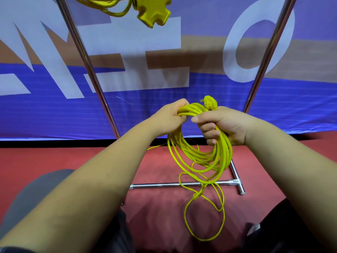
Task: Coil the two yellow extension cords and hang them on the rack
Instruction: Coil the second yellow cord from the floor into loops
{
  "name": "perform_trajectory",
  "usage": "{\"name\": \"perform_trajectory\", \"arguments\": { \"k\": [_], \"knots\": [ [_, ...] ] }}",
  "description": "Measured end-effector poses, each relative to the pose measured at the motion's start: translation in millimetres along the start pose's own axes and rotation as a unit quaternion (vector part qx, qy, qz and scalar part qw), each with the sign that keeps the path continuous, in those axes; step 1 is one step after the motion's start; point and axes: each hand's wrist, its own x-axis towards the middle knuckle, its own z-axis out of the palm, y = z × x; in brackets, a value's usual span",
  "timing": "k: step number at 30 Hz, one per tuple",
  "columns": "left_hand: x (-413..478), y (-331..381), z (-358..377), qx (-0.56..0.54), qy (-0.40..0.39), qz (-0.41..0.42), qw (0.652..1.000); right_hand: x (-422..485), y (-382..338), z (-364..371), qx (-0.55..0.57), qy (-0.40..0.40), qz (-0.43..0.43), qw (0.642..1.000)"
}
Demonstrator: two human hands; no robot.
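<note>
From my feed, the yellow extension cord (200,154) is gathered into a coil held up in front of the person, between the rack's two uprights. The left hand (167,117) has its fingers curled round the top of the bundle. The right hand (222,125) is fisted round the strands just beside it, thumb laid across the top. The cord's plug (210,102) sticks up just above the right hand. Below the coil, a few loose loops (204,216) sag down over the red floor (73,156).

The second yellow cord (113,8) hangs at the top edge of my view, with its multi-outlet head (155,11) dangling. The chrome rack (87,64) stands on the floor, and its base bar (164,185) runs behind the loose loops. Behind it I see a blue banner (54,110) with large white letters.
</note>
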Motion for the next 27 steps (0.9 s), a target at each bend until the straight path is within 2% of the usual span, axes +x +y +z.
{"name": "perform_trajectory", "arguments": {
  "k": [6, 8, 10, 12, 13, 15, 16, 18, 20, 22, 23, 25, 27],
  "knots": [
    [-2.0, 21.0, -20.6, 0.075, -0.032, 0.025, 0.996, -15.0, -9.8, -0.7, -0.119, 0.042, -0.006, 0.992],
    [-0.7, 29.9, -31.4, 0.09, -0.015, 0.037, 0.995, -15.6, -16.5, 4.8, -0.151, 0.077, -0.04, 0.985],
    [2.4, 39.0, -42.4, 0.092, 0.01, 0.041, 0.995, -13.0, -26.0, 12.5, -0.137, 0.111, -0.077, 0.981],
    [9.3, 42.1, -53.7, 0.099, 0.009, -0.009, 0.995, -8.5, -35.2, 17.3, -0.086, 0.151, -0.095, 0.98],
    [13.2, 40.1, -58.9, 0.123, -0.002, -0.066, 0.99, -6.7, -39.0, 18.4, -0.059, 0.172, -0.106, 0.978],
    [13.3, 33.2, -64.2, 0.166, -0.055, -0.202, 0.964, -4.0, -41.9, 16.7, -0.014, 0.212, -0.131, 0.968],
    [9.3, 28.4, -61.8, 0.152, -0.103, -0.251, 0.95, -2.1, -39.6, 14.0, 0.005, 0.232, -0.145, 0.962],
    [0.9, 11.9, -45.3, 0.122, -0.206, -0.306, 0.921, 2.3, -30.5, 8.7, 0.05, 0.269, -0.173, 0.946],
    [-10.3, -1.8, -16.8, 0.151, -0.317, -0.324, 0.879, 7.0, -21.7, 3.9, 0.108, 0.302, -0.194, 0.927],
    [-14.3, -14.2, 20.2, 0.181, -0.417, -0.321, 0.831, 8.3, -19.6, -1.3, 0.168, 0.327, -0.199, 0.909],
    [-14.3, -19.7, 39.2, 0.203, -0.44, -0.304, 0.821, 8.1, -20.6, -4.3, 0.193, 0.332, -0.2, 0.901],
    [-16.7, -23.4, 70.0, 0.266, -0.429, -0.207, 0.838, 8.0, -24.0, -10.2, 0.229, 0.331, -0.21, 0.891],
    [-22.4, -20.5, 89.8, 0.273, -0.395, -0.108, 0.871, 8.8, -26.3, -15.1, 0.252, 0.332, -0.22, 0.882]
  ]
}}
